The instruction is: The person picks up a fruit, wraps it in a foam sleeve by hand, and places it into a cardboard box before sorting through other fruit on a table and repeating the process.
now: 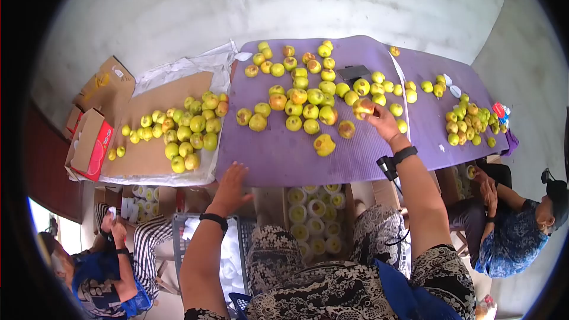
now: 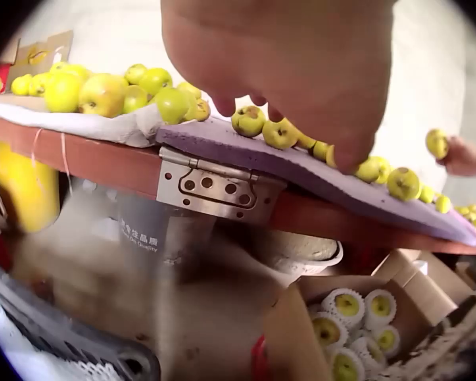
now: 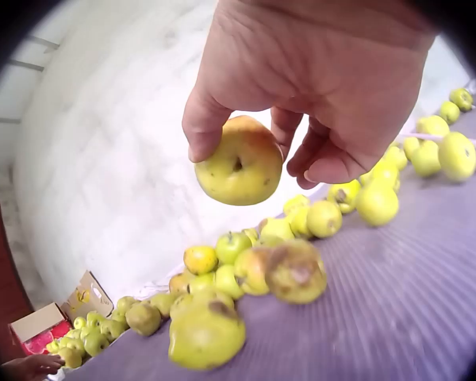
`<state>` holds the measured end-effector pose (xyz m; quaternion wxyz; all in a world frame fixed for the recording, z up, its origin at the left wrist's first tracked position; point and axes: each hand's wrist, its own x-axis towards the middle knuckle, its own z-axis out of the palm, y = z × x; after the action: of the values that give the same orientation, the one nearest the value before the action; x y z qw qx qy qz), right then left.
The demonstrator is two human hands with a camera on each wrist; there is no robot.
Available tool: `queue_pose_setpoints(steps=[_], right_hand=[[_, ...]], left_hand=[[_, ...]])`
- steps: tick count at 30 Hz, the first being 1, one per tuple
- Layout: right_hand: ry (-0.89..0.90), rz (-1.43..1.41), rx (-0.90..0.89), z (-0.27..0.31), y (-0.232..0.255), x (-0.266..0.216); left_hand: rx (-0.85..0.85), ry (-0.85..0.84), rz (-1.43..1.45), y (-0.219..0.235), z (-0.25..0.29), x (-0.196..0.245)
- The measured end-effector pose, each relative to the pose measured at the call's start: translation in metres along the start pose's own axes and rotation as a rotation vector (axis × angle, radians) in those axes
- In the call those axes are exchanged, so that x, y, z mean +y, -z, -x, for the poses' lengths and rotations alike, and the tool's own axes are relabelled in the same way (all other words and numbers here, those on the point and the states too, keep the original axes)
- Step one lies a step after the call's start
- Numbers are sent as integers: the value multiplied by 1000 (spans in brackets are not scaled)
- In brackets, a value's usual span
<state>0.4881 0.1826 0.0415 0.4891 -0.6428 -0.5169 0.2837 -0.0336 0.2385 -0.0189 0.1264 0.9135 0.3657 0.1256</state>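
My right hand (image 1: 384,123) pinches a yellow-red apple (image 1: 363,107) between thumb and fingers, above the purple mat (image 1: 267,154). The right wrist view shows this apple (image 3: 239,161) held from above, its hollow facing the camera. Below it on the mat lie a brown-blotched apple (image 3: 296,272) and a misshapen yellow-green one (image 3: 207,333). My left hand (image 1: 232,188) hovers at the table's front edge with relaxed fingers and holds nothing. In the left wrist view that hand (image 2: 289,71) partly hides the row of apples behind it.
Apples (image 1: 192,127) are heaped on cardboard at the left, with more (image 1: 468,121) at the far right. Under the table stands a box of net-wrapped apples (image 1: 316,225), beside a crate (image 1: 237,261). A person (image 1: 106,272) sits at left, another (image 1: 515,237) at right.
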Motion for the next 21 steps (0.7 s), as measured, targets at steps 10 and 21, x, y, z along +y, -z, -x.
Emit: queue_pose_setpoints(steps=[10,21], right_hand=[[-6,89,-28,-172,-40,-33],[-183,900,-93,-270,-112,20]], left_hand=[[-324,-258,-259,-13,-64,-37],[-319,-236,-79,-2,-73,-41]])
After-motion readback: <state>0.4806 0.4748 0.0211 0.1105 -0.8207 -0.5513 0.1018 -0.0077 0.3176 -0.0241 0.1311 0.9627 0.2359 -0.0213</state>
